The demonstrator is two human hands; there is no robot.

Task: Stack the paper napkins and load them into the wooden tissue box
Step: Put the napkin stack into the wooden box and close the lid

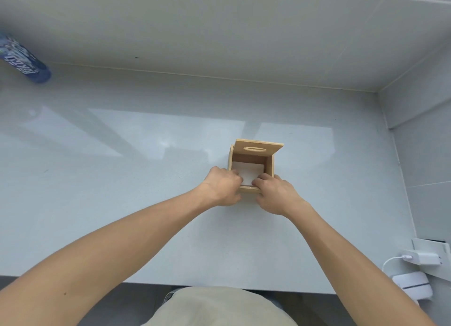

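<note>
The wooden tissue box (269, 167) stands on the pale countertop, its slotted lid (258, 149) tipped up and back. A white stack of paper napkins (247, 171) lies inside it. My left hand (223, 187) is at the box's near left corner, fingers curled over the rim onto the napkins. My right hand (274, 193) is at the near right corner, fingertips also on the stack's front edge. The near wall of the box is mostly hidden by both hands.
A blue labelled bottle (23, 58) lies at the far left by the wall. A white charger with cable (419, 258) and a white device (412, 285) sit at the right near the counter's front edge. A wall corner closes the right side.
</note>
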